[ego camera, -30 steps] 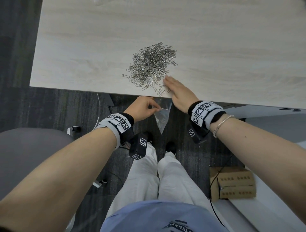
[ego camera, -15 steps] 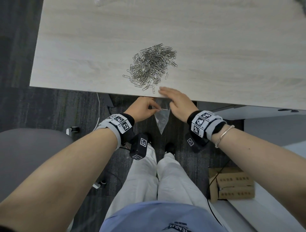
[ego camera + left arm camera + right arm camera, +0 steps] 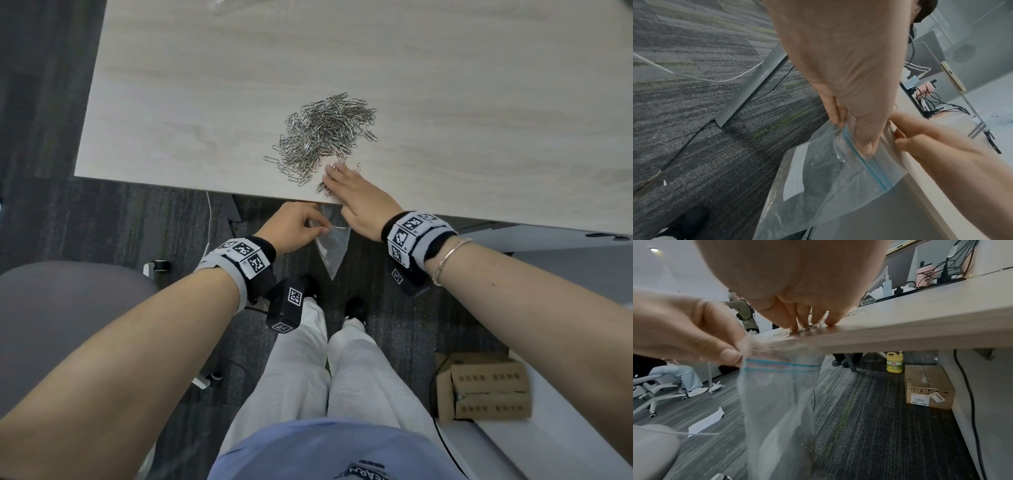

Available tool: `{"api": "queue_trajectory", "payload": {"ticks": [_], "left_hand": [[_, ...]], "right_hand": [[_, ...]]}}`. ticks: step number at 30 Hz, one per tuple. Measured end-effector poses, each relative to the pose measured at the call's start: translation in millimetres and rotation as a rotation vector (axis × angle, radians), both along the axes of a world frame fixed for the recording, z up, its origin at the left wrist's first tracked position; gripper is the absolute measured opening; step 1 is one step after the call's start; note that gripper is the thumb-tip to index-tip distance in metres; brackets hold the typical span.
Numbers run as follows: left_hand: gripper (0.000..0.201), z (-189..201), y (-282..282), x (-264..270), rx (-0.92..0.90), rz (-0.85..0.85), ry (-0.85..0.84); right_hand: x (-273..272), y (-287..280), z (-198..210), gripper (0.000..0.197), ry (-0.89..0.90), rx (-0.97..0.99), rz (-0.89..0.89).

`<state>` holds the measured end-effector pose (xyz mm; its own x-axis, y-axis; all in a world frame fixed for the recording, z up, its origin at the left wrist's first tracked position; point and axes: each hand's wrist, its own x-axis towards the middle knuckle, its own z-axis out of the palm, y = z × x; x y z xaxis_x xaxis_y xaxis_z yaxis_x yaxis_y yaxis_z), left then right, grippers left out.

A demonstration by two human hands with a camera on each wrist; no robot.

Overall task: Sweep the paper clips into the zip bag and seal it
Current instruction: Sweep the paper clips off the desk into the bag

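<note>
A heap of silver paper clips lies on the pale wood table near its front edge. My right hand lies flat on the table with straight fingers, fingertips touching the nearest clips at the heap's near side. Just below the table edge my left hand pinches the rim of a clear zip bag with a blue seal strip. The bag hangs down under the edge, its mouth held against the table front.
A grey chair stands to my left. A cardboard box sits on the carpet at the right, another box and a yellow bottle under the table. Cables and a pink item stand at the table's far side.
My right hand slid back to the table edge with a few clips, then reached forward again to the heap's near side. The left hand kept holding the bag in place.
</note>
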<state>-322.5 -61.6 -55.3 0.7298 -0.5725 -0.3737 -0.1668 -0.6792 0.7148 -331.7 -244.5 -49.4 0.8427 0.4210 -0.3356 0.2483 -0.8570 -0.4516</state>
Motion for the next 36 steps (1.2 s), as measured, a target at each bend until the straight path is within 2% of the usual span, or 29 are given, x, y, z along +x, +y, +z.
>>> {"api": "queue_trajectory", "payload": {"ticks": [6, 11, 14, 17, 20, 26, 31, 36], "left_hand": [[0.016, 0.9, 0.0, 0.7, -0.003, 0.002, -0.004], [0.016, 1.6, -0.7, -0.8, -0.009, 0.012, 0.013], [0.016, 0.6, 0.2, -1.5, 0.004, 0.016, 0.037], [0.015, 1.4, 0.5, -1.6, 0.0, 0.008, 0.037], [0.014, 2.0, 1.8, 0.0, 0.004, -0.008, 0.039], [0.016, -3.9, 4.8, 2.0, 0.015, -0.032, 0.025], [0.014, -5.3, 5.2, 3.9, -0.007, -0.064, 0.006], [0.013, -1.8, 4.2, 2.2, -0.007, -0.041, 0.002]], "right_hand": [[-19.7, -10.4, -2.1, 0.064, 0.008, 0.117, -0.013], [-12.1, -16.4, 2.8, 0.062, -0.098, 0.211, -0.193], [-12.2, -20.3, 1.2, 0.064, -0.014, 0.159, -0.343], [-14.0, -13.4, -1.5, 0.067, 0.062, 0.111, -0.266], [-13.6, 0.5, -4.5, 0.071, 0.061, 0.126, -0.191], [-29.9, 6.2, -2.2, 0.066, 0.068, 0.139, -0.124], [-48.6, 13.2, -3.3, 0.065, 0.143, 0.335, -0.17], [-35.4, 9.3, 4.5, 0.066, 0.093, 0.387, -0.308]]}}
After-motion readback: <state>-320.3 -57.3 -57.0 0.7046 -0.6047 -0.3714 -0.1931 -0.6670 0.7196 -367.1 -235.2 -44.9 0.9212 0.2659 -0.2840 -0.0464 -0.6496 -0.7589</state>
